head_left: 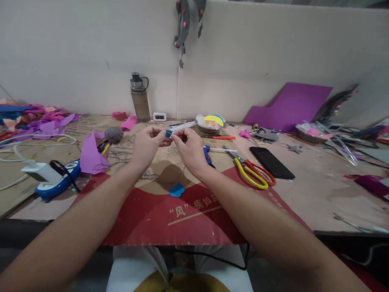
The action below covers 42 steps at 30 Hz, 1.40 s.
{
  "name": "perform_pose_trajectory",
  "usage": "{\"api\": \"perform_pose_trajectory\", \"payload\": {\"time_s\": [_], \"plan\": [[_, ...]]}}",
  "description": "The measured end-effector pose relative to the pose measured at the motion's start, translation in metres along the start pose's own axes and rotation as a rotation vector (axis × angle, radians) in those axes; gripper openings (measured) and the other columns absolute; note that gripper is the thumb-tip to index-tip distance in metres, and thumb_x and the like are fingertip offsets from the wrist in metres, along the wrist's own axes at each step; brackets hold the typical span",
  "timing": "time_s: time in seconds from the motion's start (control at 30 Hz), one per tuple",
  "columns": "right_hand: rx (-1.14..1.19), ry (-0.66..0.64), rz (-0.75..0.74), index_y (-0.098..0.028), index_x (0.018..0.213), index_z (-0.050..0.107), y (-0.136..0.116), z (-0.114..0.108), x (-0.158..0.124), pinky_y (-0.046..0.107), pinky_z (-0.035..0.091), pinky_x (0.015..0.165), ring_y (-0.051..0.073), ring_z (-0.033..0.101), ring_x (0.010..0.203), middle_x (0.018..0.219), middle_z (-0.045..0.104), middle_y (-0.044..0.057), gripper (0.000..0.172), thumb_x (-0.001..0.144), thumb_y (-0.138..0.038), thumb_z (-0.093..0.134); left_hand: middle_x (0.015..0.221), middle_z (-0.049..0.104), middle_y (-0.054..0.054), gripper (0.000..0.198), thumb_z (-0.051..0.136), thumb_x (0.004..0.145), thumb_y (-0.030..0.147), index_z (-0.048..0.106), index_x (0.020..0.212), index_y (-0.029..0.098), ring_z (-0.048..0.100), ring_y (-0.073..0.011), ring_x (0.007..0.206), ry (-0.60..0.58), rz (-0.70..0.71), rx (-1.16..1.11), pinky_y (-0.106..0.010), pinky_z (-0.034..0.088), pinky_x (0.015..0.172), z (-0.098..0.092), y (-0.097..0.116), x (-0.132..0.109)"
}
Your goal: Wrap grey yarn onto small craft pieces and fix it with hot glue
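My left hand (147, 146) and my right hand (190, 149) meet above the middle of the table, fingers pinched together on a small blue felt piece (169, 133) held between them. A blue felt scrap (176, 190) lies on the red printed sheet (170, 215) just below my hands. A blue glue gun (209, 155) rests right behind my right hand. Yellow and red scissors (252, 170) lie to the right of it.
A black phone (271, 162) lies right of the scissors. A water bottle (140, 98) and small clock (159, 117) stand at the wall. Purple felt (92, 154), grey yarn ball (114, 134), metal bowl (209, 123), purple sheet (288, 106), white charger (42, 171).
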State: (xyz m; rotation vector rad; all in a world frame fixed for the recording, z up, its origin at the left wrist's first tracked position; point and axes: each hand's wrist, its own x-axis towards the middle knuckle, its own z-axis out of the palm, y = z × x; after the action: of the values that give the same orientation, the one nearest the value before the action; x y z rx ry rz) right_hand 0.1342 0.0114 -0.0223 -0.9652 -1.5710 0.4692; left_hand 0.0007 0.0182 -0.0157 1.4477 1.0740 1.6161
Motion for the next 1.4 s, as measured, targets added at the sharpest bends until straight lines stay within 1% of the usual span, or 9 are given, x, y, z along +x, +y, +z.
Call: {"api": "perform_pose_trajectory", "payload": {"time_s": [0.17,0.3,0.5,0.77,1.07,1.17,1.23,1.3,1.4], "plan": [[-0.008,0.005,0.011,-0.018,0.073,0.058,-0.001,0.000,0.001,0.027,0.040,0.069,0.012,0.051,0.070,0.073,0.058,0.000,0.011,0.082,-0.025,0.057,0.070,0.068,-0.001,0.015,0.067,0.076,0.025,0.064,0.087,0.014,0.067,-0.0125,0.059,-0.020,-0.001,-0.006,-0.027,0.059,0.064,0.000,0.003,-0.001],[-0.073,0.005,0.026,-0.018,0.070,0.057,-0.001,-0.001,0.001,0.027,0.037,0.065,0.012,0.049,0.067,0.069,0.056,-0.001,0.015,0.082,-0.027,0.057,0.069,0.068,-0.002,0.012,0.066,0.076,0.025,0.065,0.080,0.014,0.067,-0.0125,0.058,-0.037,0.002,0.018,-0.027,0.059,0.063,0.000,0.005,-0.003],[-0.113,0.007,-0.005,-0.019,0.066,0.054,-0.003,-0.003,0.001,0.027,0.035,0.063,0.012,0.046,0.063,0.066,0.054,-0.002,0.019,0.083,-0.027,0.057,0.065,0.066,-0.001,0.007,0.064,0.075,0.021,0.064,0.076,0.015,0.064,-0.0108,0.053,-0.025,-0.018,0.034,-0.024,0.058,0.058,0.001,0.007,-0.004],[-0.154,0.011,0.003,-0.020,0.065,0.053,-0.004,-0.004,0.001,0.027,0.034,0.063,0.012,0.045,0.064,0.064,0.053,-0.001,0.020,0.083,-0.027,0.056,0.061,0.065,-0.001,0.007,0.065,0.073,0.020,0.064,0.076,0.014,0.064,-0.0127,0.052,-0.019,-0.079,-0.002,-0.026,0.057,0.057,0.003,0.008,-0.005],[-0.113,0.025,0.028,-0.020,0.065,0.052,-0.003,-0.006,0.002,0.026,0.034,0.062,0.012,0.045,0.063,0.064,0.053,-0.002,0.020,0.082,-0.028,0.057,0.059,0.063,-0.001,0.006,0.064,0.073,0.018,0.061,0.077,0.014,0.064,-0.0121,0.051,-0.129,-0.204,-0.157,-0.024,0.054,0.054,0.002,0.013,-0.006],[-0.045,-0.002,0.073,-0.019,0.077,0.058,-0.001,-0.007,0.004,0.026,0.035,0.061,0.011,0.044,0.060,0.062,0.051,-0.004,0.011,0.082,-0.029,0.057,0.059,0.062,0.000,0.005,0.064,0.073,0.017,0.061,0.075,0.014,0.063,-0.0113,0.052,-0.181,-0.244,-0.203,-0.022,0.053,0.053,0.000,0.014,-0.004],[0.009,-0.045,0.093,-0.019,0.084,0.062,0.002,-0.008,0.006,0.025,0.034,0.060,0.011,0.044,0.059,0.061,0.050,-0.005,0.012,0.082,-0.030,0.057,0.060,0.062,0.000,0.004,0.063,0.073,0.017,0.061,0.074,0.014,0.063,-0.0111,0.053,-0.210,-0.271,-0.218,-0.022,0.053,0.053,-0.001,0.014,-0.003],[0.049,-0.073,0.103,-0.018,0.079,0.062,0.004,-0.010,0.008,0.025,0.034,0.059,0.011,0.044,0.059,0.062,0.052,-0.004,0.013,0.082,-0.029,0.057,0.061,0.062,-0.001,0.004,0.064,0.073,0.017,0.062,0.074,0.014,0.064,-0.0112,0.054,-0.234,-0.295,-0.222,-0.021,0.053,0.052,-0.002,0.014,-0.002],[0.063,-0.053,0.121,-0.017,0.068,0.058,0.005,-0.012,0.010,0.025,0.034,0.059,0.010,0.044,0.058,0.062,0.052,-0.004,0.016,0.081,-0.027,0.056,0.064,0.065,-0.003,0.007,0.065,0.075,0.019,0.065,0.078,0.013,0.066,-0.0122,0.057,-0.273,-0.294,-0.198,-0.021,0.054,0.054,-0.003,0.015,-0.002]]}}
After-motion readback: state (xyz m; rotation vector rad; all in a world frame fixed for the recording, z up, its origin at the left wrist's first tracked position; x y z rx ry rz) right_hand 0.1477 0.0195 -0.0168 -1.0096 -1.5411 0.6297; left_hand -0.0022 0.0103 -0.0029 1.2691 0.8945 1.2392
